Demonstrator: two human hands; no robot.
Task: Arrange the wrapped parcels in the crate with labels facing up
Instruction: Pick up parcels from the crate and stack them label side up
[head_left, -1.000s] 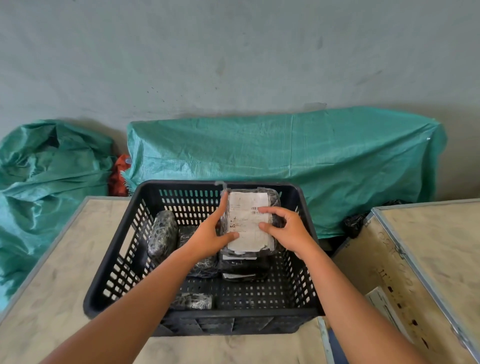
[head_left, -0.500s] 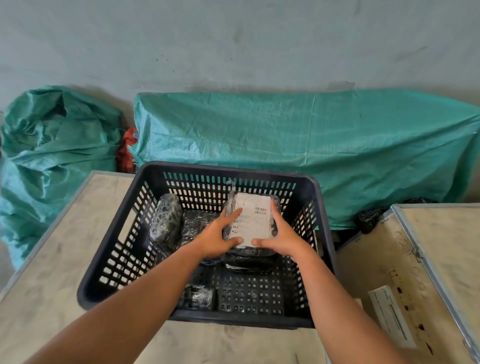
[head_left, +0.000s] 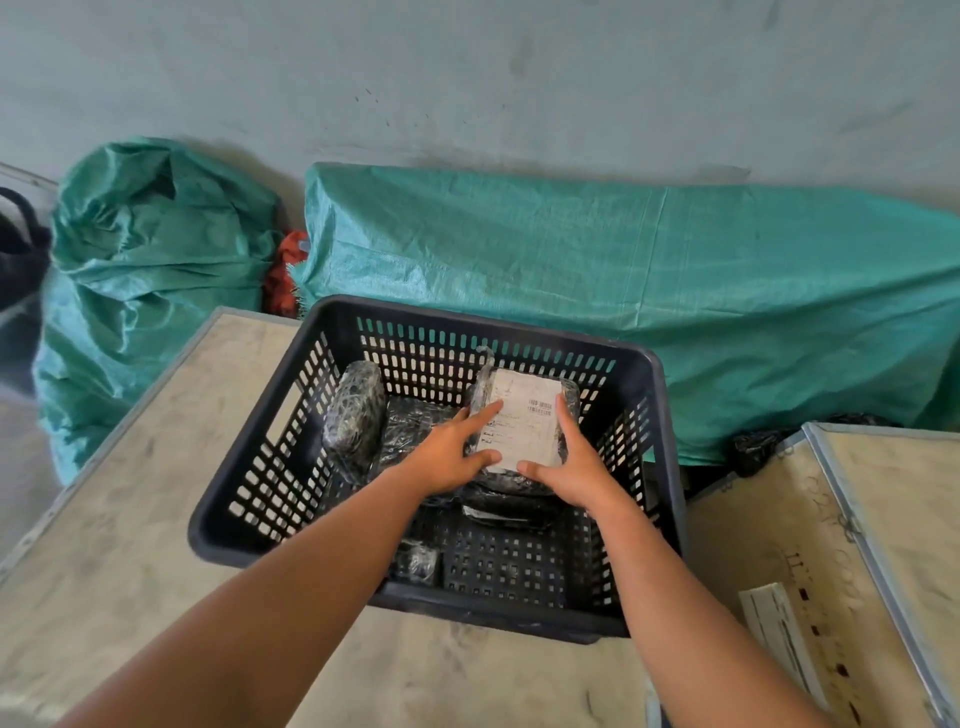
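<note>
A dark slotted plastic crate (head_left: 249, 499) stands on a pale table. Inside it, a black wrapped parcel with a white label facing up (head_left: 524, 426) rests on top of other wrapped parcels at the right. My left hand (head_left: 449, 454) holds its left edge, with one finger lying across the label. My right hand (head_left: 576, 462) holds its right edge. Another wrapped parcel (head_left: 356, 415) leans upright against the crate's left wall. A small wrapped parcel (head_left: 415, 561) lies on the crate floor near the front.
The pale table (head_left: 130, 519) carries the crate. A wooden box (head_left: 831, 545) with metal edging stands at the right. Green tarp bundles (head_left: 623, 270) and a green sack (head_left: 145, 270) lie behind, against a grey wall.
Both hands have lowered the labelled parcel from above the crate rim onto the stack inside. The camera has tipped down and shifted.
</note>
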